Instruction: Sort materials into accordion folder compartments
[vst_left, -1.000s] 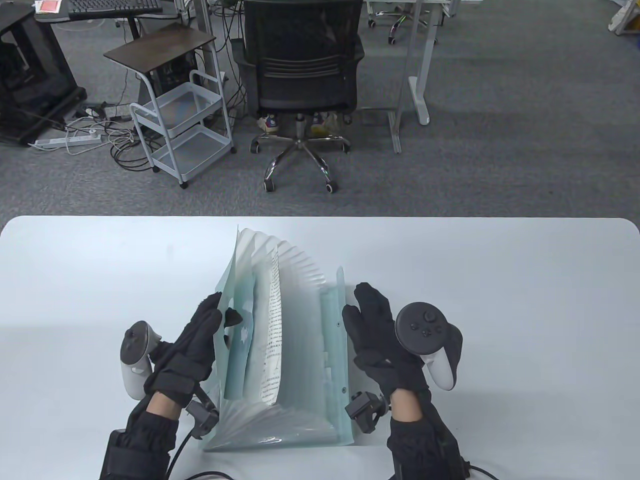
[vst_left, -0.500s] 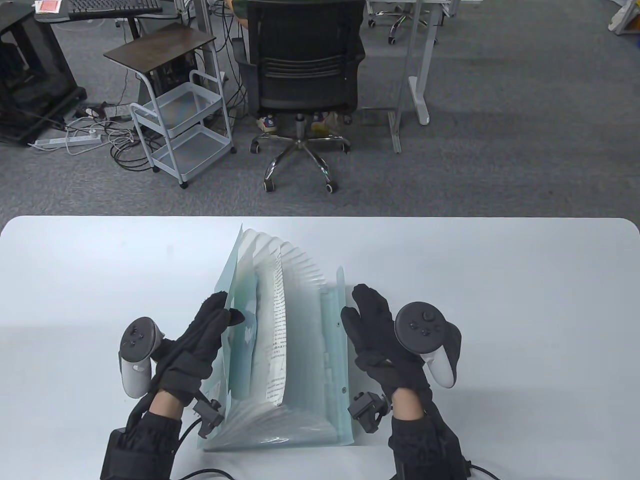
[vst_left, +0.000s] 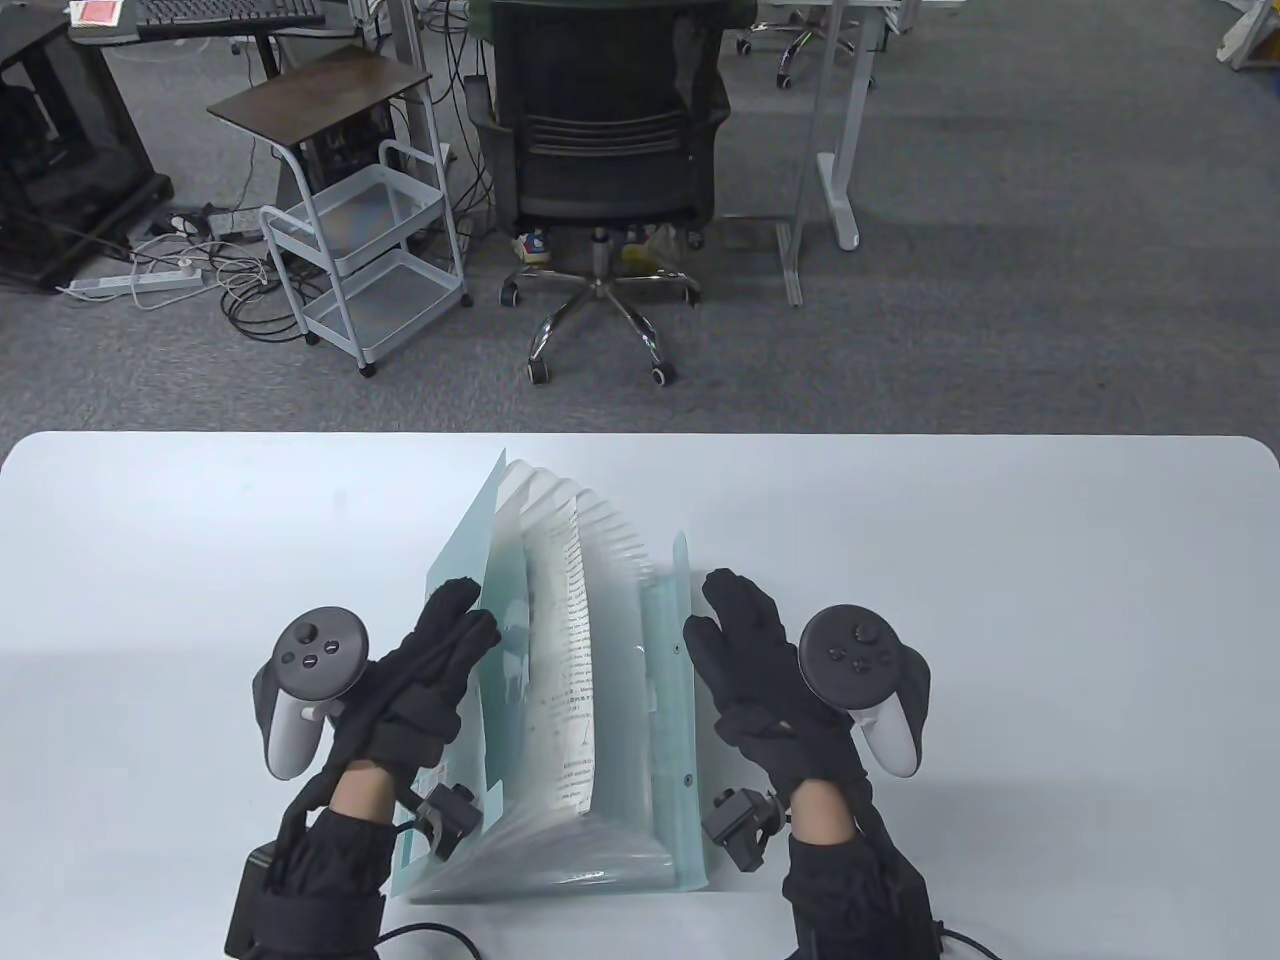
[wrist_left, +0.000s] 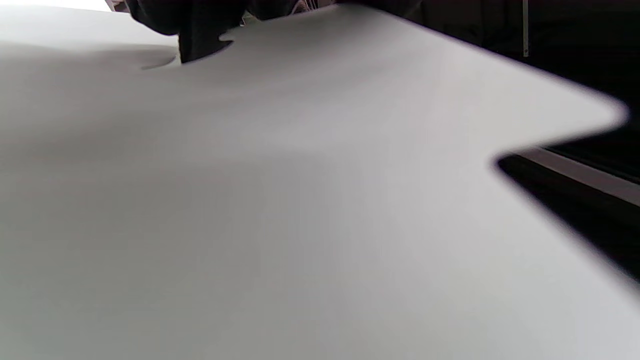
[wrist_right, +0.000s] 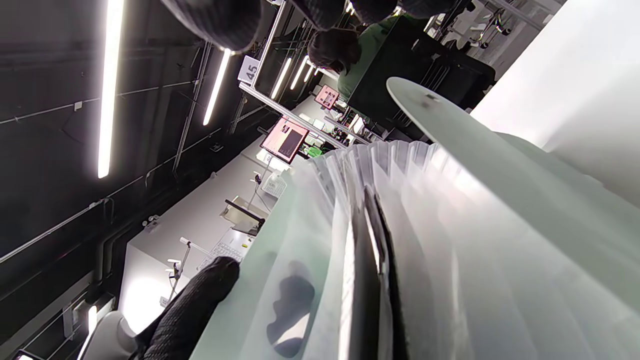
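Observation:
A translucent pale-green accordion folder (vst_left: 560, 700) stands fanned open on the white table (vst_left: 1000, 600), its pleats also showing in the right wrist view (wrist_right: 450, 240). A printed paper sheet (vst_left: 570, 640) stands in a middle compartment. My left hand (vst_left: 430, 670) presses flat on the folder's left cover, fingers extended; its fingertips show through the plastic in the right wrist view (wrist_right: 200, 295). My right hand (vst_left: 750, 660) rests flat against the folder's right cover, fingers straight. Neither hand grips anything. The left wrist view shows only the table top (wrist_left: 300, 200).
An office chair (vst_left: 600, 150), a white rolling cart (vst_left: 360, 250) and desk legs stand on the carpet beyond the table's far edge. Cables trail from both wrists at the table's near edge.
My left hand slid right and rolled palm-down, pushing the folder's left cover towards the right; the fan is narrower and the paper stands straighter. My right hand has barely moved.

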